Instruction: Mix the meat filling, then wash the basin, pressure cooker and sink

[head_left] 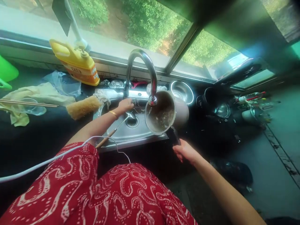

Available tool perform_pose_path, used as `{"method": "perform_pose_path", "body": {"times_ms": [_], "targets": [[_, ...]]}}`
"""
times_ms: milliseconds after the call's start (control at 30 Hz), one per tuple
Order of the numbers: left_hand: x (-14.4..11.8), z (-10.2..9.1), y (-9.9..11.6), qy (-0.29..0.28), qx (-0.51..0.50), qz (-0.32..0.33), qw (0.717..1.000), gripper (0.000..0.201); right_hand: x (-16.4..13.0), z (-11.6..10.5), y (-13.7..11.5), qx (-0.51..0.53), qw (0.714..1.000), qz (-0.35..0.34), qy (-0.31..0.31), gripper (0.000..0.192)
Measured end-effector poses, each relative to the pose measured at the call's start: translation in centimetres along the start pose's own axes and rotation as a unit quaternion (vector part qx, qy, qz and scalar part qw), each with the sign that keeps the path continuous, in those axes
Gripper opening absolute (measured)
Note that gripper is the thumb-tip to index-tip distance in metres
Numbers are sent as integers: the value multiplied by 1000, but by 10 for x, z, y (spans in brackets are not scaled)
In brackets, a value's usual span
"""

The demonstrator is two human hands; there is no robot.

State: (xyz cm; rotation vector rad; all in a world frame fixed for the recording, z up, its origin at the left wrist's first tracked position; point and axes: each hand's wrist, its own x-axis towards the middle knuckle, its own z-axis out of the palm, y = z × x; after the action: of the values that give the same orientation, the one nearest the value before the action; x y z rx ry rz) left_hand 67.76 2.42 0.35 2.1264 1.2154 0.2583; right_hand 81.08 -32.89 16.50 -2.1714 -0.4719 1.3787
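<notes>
My right hand [185,151] is closed around the black handle of a saucepan [161,114], which is tilted with its open mouth toward me under the tap's spout. Inside the pan the surface looks brownish and wet; how much it holds is unclear. My left hand [124,107] is closed at the foot of the chrome tap [140,53], on its handle, which the fingers mostly cover. Below that hand a wooden-handled ladle [110,136] leans across the steel sink [140,129], its head near the drain.
Left of the sink are a yellow sponge [83,107], a pale cloth [37,92], chopsticks [30,103] and a yellow jug [79,64]. A steel colander [182,92] stands behind the pan. A white cable [47,162] crosses in front of me. Windows line the back.
</notes>
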Motion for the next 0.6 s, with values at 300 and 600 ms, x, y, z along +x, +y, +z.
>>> {"method": "perform_pose_path", "body": {"times_ms": [300, 600], "targets": [[8, -59, -66, 182, 82, 174, 964, 32, 24, 2, -4, -128, 982, 12, 136, 23], [41, -68, -102, 173, 113, 243, 948, 35, 44, 7, 21, -170, 968, 20, 183, 18]]}}
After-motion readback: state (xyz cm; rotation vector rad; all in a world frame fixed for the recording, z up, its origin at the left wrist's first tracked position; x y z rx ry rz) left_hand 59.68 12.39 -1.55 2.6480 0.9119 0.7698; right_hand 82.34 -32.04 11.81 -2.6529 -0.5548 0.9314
